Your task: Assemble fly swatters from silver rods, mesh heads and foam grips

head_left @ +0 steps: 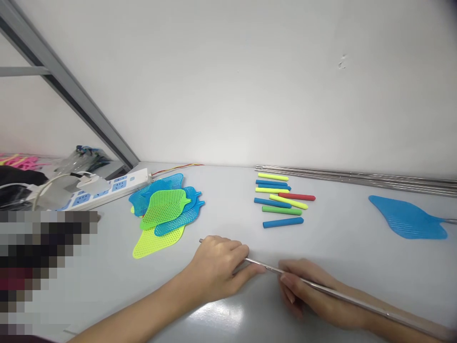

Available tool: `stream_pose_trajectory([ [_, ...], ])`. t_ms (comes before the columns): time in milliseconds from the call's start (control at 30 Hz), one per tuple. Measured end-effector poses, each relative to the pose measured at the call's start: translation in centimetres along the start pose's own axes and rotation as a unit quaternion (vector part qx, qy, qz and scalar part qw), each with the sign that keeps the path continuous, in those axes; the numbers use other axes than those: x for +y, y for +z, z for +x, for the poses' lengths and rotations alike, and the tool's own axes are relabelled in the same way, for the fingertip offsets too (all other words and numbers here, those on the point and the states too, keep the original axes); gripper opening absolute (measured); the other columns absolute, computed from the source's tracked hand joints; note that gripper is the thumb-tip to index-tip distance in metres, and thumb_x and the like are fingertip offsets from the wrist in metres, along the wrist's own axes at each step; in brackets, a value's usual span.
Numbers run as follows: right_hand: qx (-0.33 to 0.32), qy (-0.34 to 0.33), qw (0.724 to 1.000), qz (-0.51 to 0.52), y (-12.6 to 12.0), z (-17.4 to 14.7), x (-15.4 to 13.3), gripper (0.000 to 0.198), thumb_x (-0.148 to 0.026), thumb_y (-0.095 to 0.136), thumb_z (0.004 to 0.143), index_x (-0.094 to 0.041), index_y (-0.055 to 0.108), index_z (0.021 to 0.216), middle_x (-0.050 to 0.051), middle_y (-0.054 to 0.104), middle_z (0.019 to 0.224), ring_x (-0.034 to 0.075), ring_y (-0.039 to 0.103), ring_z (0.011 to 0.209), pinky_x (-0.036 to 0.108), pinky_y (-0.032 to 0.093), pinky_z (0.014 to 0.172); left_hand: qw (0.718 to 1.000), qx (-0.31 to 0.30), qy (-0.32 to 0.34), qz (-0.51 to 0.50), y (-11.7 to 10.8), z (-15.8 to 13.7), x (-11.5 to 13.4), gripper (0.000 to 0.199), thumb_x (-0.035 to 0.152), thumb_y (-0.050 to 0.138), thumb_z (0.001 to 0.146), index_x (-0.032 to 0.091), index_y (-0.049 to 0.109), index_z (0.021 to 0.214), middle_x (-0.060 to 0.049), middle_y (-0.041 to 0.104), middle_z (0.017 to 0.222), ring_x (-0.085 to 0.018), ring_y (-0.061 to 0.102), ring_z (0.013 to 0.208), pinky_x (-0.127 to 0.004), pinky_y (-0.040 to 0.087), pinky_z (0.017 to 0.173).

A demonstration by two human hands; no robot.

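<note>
A thin silvery metal rod (357,301) slants across the front of the table, its far end running out of view at the lower right. My left hand (219,264) is wrapped around it near its left end, knuckles up, with the tip poking out past the fist. Farther along, my right hand (310,290) is closed on the same rod between thumb and fingers, palm side up. Left of my hands lies a pile of perforated fly swatter heads in lime green (166,207), blue (178,224) and yellow (157,243).
Several coloured tube handles, such as a blue one (283,222) and a red one (297,196), lie behind my hands. Metal rods (339,176) rest along the wall. A blue swatter head (410,218) on a rod lies right. A power strip (117,186) stands left.
</note>
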State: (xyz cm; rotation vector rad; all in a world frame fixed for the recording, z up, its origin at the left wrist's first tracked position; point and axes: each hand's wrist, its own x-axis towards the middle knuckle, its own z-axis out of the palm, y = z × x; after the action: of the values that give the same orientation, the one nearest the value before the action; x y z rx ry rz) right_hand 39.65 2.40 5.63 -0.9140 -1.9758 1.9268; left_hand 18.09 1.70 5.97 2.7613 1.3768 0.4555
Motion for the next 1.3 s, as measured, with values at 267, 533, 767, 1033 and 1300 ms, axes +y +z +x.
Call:
stream_pose_trajectory([
  [267, -0.005, -0.008, 1.000, -0.024, 0.1, -0.1, -0.1, 0.040, -0.043, 0.028, 0.091, -0.017, 0.044, 0.065, -0.002, 0.048, 0.057, 0.010, 0.041, 0.053, 0.019, 0.034, 0.051, 1.000, -0.016, -0.006, -0.009, -0.2, 0.1, 0.5, 0.045, 0.046, 0.039, 0.085, 0.016, 0.046, 0.053, 0.001, 0.048, 0.043, -0.010, 0.041, 0.038, -0.023, 0.020, 0.042],
  [533, -0.006, -0.007, 0.999, -0.054, 0.0, -0.2, -0.2, 0.041, -0.044, 0.028, 0.090, -0.017, 0.045, 0.065, -0.001, 0.050, 0.058, 0.010, 0.044, 0.055, 0.019, 0.038, 0.054, 1.000, -0.024, -0.009, -0.009, -0.1, 0.0, 1.0, 0.043, 0.044, 0.040, 0.085, 0.016, 0.047, 0.053, 0.001, 0.049, 0.044, -0.011, 0.043, 0.038, -0.023, 0.017, 0.042],
  [767, -0.009, -0.015, 0.996, -0.089, 0.0, -0.1, -0.3, 0.040, -0.043, 0.027, 0.091, -0.018, 0.045, 0.066, 0.000, 0.052, 0.059, 0.012, 0.049, 0.058, 0.022, 0.042, 0.058, 0.999, -0.035, 0.001, -0.011, -0.3, 0.0, 1.2, 0.041, 0.043, 0.040, 0.085, 0.016, 0.046, 0.054, 0.001, 0.049, 0.044, -0.011, 0.044, 0.039, -0.024, 0.017, 0.042],
  [1033, -0.013, -0.028, 0.994, -0.108, 0.1, -0.2, -0.1, 0.040, -0.043, 0.025, 0.091, -0.018, 0.045, 0.066, 0.001, 0.053, 0.061, 0.012, 0.049, 0.059, 0.023, 0.042, 0.060, 0.997, -0.073, -0.013, -0.021, -0.3, -0.2, 1.7, 0.038, 0.047, 0.045, 0.079, 0.017, 0.046, 0.057, 0.000, 0.053, 0.048, -0.013, 0.047, 0.042, -0.024, 0.020, 0.043],
  [1300, -0.020, -0.032, 0.992, -0.117, 0.2, -0.3, 0.0, 0.040, -0.042, 0.024, 0.091, -0.018, 0.045, 0.066, 0.001, 0.054, 0.062, 0.013, 0.050, 0.060, 0.023, 0.042, 0.061, 0.997, -0.066, -0.025, -0.025, -0.2, -0.2, 2.1, 0.036, 0.044, 0.044, 0.079, 0.017, 0.045, 0.055, 0.000, 0.052, 0.047, -0.013, 0.046, 0.041, -0.024, 0.021, 0.044],
])
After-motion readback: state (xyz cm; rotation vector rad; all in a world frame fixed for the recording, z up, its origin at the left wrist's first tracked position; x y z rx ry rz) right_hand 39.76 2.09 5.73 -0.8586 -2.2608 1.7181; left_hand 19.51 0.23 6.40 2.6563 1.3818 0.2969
